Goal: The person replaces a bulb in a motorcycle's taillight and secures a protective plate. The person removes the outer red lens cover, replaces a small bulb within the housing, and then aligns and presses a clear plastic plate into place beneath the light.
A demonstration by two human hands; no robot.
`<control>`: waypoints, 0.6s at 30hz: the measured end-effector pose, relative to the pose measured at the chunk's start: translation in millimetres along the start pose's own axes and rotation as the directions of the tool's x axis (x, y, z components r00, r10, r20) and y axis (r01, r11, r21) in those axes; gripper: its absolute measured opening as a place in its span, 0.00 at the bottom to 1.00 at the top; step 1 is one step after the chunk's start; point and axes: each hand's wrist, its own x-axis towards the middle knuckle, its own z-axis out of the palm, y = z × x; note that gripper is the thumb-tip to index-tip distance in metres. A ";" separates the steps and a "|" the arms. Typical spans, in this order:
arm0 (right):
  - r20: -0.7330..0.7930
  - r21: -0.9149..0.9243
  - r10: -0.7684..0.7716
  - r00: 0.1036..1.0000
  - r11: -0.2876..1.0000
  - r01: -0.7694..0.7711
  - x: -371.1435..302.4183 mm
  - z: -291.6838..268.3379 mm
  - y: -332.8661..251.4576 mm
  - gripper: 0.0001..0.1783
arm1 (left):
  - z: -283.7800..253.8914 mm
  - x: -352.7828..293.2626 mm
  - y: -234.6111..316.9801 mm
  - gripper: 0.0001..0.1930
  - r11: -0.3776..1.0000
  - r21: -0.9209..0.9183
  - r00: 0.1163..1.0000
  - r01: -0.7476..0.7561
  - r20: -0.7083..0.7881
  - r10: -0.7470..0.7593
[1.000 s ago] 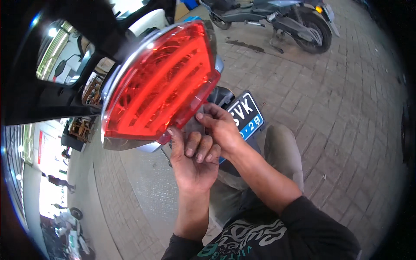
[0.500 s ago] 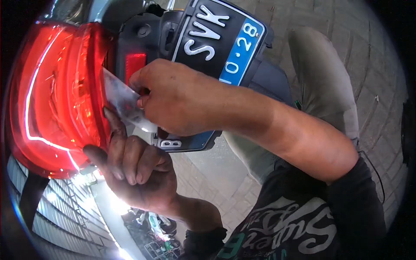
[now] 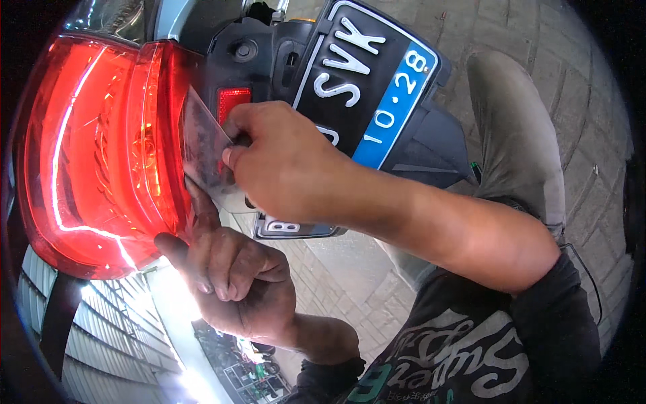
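Observation:
A large red tail light (image 3: 101, 155) of a motorcycle fills the left side. My right hand (image 3: 289, 161) is closed, pinching a thin, see-through plastic sheet (image 3: 204, 145) between thumb and fingers. The sheet's far edge meets the gap along the right side of the light; how deep it goes is hidden. Below it, my left hand (image 3: 235, 276) has dark smudges on its fingers. Its index finger and thumb press on the light's lower right edge, the other fingers curled in. Past my right hand is a black and blue license plate (image 3: 350, 81), partly covered by the hand.
A small red reflector (image 3: 233, 101) and a black plastic panel (image 3: 245, 50) sit between light and plate. My bent leg (image 3: 518, 128) is at the right over grey paving (image 3: 589, 121). Bright lamps and a corrugated roof (image 3: 111, 337) show at lower left.
The view has shifted, so light, plate and both hands sit farther right in the picture. Both hands keep nearly the same places against the light, the right one still pinching the sheet.

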 end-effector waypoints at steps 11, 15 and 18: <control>-0.060 0.103 0.228 0.972 0.970 -0.221 -1.4 14.1 4.7 0.08 | -17.5 -4.5 0.7 0.30 0.968 -0.239 0.997 -0.080 -0.011 0.080; -0.093 0.041 0.188 0.978 0.982 -0.185 -6.0 17.3 -9.3 0.08 | -7.7 -12.5 5.8 0.28 0.920 -0.390 0.999 -0.035 -0.007 0.035; -0.106 0.128 0.179 0.978 0.978 -0.165 1.4 11.3 -3.7 0.07 | -7.6 -4.5 -0.3 0.29 0.924 -0.383 0.996 -0.014 0.077 0.047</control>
